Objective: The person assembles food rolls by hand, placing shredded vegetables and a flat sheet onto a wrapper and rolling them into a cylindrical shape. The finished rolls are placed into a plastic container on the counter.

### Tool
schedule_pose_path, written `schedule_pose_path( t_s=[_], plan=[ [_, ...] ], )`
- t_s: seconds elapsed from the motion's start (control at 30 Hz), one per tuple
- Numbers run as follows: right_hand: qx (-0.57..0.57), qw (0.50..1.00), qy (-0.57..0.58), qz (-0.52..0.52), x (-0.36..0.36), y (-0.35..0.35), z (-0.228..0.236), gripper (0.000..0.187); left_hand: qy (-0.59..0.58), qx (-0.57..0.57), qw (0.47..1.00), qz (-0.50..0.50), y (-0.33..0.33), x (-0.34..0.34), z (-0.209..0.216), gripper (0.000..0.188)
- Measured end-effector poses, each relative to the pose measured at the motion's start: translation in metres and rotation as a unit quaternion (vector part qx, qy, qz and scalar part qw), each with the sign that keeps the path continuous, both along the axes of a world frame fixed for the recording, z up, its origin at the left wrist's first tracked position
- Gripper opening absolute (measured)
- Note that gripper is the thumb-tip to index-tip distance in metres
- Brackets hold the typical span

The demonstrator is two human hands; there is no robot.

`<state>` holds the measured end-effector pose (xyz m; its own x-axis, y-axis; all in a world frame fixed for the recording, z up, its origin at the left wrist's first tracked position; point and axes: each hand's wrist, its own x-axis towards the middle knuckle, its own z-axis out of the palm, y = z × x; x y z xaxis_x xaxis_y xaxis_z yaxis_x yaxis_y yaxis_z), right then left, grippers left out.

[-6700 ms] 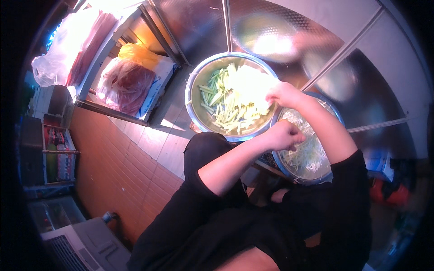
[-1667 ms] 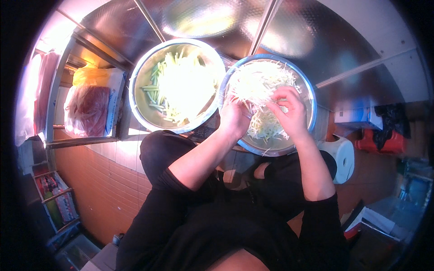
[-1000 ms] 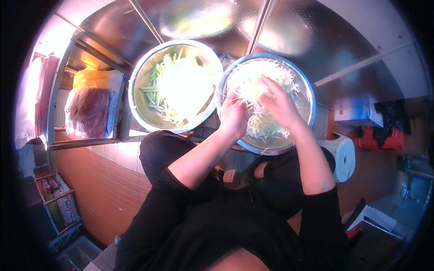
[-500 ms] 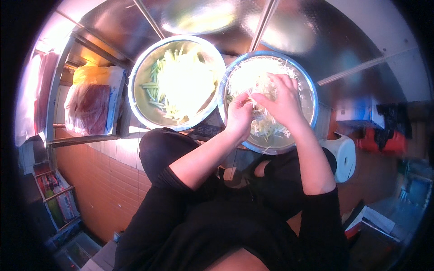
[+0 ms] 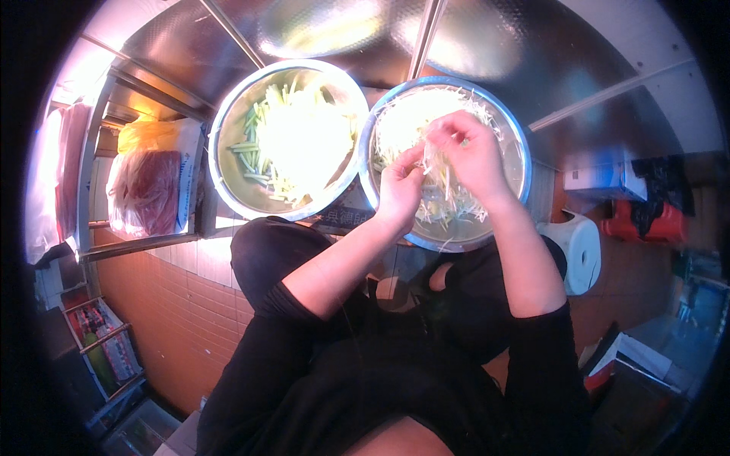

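Thin pale shreds (image 5: 437,172) dangle pinched in the right hand (image 5: 477,158), the left hand (image 5: 401,191) just beside, its grip hard to tell in this glare, a blue-rimmed bowl (image 5: 515,163) beneath both and a steel bowl (image 5: 230,176) of green sticks (image 5: 261,150) off leftward.

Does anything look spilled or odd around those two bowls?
Nothing looks plainly spilled or damaged. The odd part is harsh glare: it whites out much of the cut green vegetables in the left bowl and some pale shreds in the right bowl, hiding detail.
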<state>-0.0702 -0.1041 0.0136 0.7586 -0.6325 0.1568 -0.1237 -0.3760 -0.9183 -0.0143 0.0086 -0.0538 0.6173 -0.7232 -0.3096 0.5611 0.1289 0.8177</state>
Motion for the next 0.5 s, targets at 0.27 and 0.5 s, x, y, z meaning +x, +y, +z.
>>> schedule_pose_path(
  t_s=[0.27, 0.5],
  plan=[
    [-0.002, 0.98, 0.2, 0.016, -0.018, -0.021, 0.027, 0.024, 0.039, -0.032, 0.998, 0.027, -0.001, 0.007, 0.01, 0.049],
    [-0.146, 0.981, 0.127, -0.009, -0.022, -0.007, 0.027, 0.032, 0.1, -0.03, 0.994, 0.037, 0.003, 0.01, 0.019, 0.044]
  ],
)
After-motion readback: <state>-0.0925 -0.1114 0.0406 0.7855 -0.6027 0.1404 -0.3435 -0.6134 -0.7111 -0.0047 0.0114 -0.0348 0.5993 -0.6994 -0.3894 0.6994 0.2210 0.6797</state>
